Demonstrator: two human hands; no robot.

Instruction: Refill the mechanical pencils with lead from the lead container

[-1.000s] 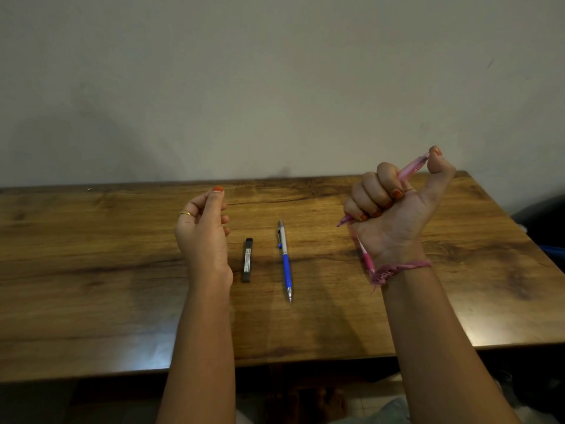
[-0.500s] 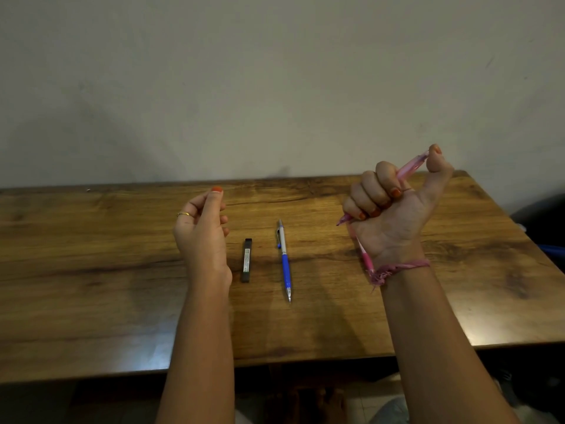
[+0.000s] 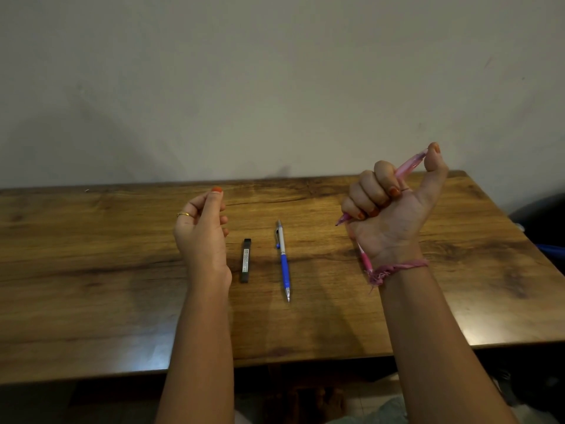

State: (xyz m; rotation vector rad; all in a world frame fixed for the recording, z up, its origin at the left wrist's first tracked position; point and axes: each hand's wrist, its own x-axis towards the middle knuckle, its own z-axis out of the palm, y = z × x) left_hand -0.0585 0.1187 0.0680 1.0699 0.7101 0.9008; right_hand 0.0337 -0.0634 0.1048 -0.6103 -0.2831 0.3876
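Observation:
My right hand is raised above the table in a fist around a pink mechanical pencil. Its thumb presses on the pencil's top end, and the tip pokes out below the little finger, pointing left. My left hand hovers at centre left with thumb and fingertips pinched together; nothing shows between them. The black lead container lies on the table just right of my left wrist. A blue and silver mechanical pencil lies beside it, tip toward me. A second pink pencil lies partly hidden behind my right wrist.
The wooden table stands against a plain wall. A dark object sits past the table's right edge. A frayed pink thread band is tied on my right wrist.
Hardly anything differs: both hands hold the same pose, with only a slight drift of the right hand upward and the left hand leftward.

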